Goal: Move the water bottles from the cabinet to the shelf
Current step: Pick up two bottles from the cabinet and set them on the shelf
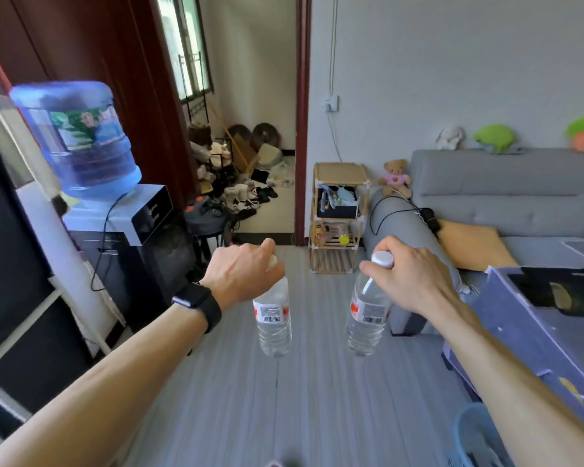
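Head view: hands [241,273] [410,278] carry bottles [273,318] [368,315] above open floor [284,399].

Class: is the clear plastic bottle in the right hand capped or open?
Capped: its white cap shows above the right hand.

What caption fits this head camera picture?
Left hand and right hand carry water bottles toward the wooden shelf.

Bright daylight from the window [186,45]; edges warped, slightly blurred.
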The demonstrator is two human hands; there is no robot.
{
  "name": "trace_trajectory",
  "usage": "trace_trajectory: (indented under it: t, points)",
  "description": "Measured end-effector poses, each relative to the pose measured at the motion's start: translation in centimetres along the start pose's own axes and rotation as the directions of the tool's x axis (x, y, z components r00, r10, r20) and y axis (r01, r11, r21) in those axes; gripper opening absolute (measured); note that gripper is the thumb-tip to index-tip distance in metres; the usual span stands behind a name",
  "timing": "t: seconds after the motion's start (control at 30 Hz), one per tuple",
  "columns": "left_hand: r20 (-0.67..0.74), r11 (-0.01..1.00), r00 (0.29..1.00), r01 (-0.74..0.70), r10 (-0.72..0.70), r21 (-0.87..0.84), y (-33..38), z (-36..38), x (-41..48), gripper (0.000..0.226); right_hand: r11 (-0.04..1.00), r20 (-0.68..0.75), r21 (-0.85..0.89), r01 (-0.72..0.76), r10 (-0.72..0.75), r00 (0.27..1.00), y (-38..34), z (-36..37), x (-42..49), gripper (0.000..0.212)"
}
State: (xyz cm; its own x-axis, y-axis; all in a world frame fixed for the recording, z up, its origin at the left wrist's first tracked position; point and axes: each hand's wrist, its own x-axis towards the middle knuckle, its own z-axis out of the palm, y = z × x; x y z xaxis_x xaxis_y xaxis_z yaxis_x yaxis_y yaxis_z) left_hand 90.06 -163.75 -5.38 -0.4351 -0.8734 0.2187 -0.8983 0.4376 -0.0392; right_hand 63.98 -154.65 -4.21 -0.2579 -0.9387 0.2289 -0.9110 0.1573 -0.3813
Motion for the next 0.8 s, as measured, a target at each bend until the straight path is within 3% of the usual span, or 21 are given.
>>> trace_trajectory:
  t: [0.43, 0.8]
  points:
    - [0.015, 0.996, 0.996, -0.084, 0.085, -0.032, -2.8, 6.4, 25.9, 0.027, 0.994, -0.03, 0.05, -0.095, 0.096, 0.995, 4.2, 5.5, 22.9, 0.024]
    - [0.097, 0.995, 0.991, -0.093, 0.089, 0.03, -1.7, 12.8, 46.3, 0.041, 0.99, 0.03, 0.048, -0.131, 0.129, 0.991, 11.3, 10.1, 41.9, 0.025]
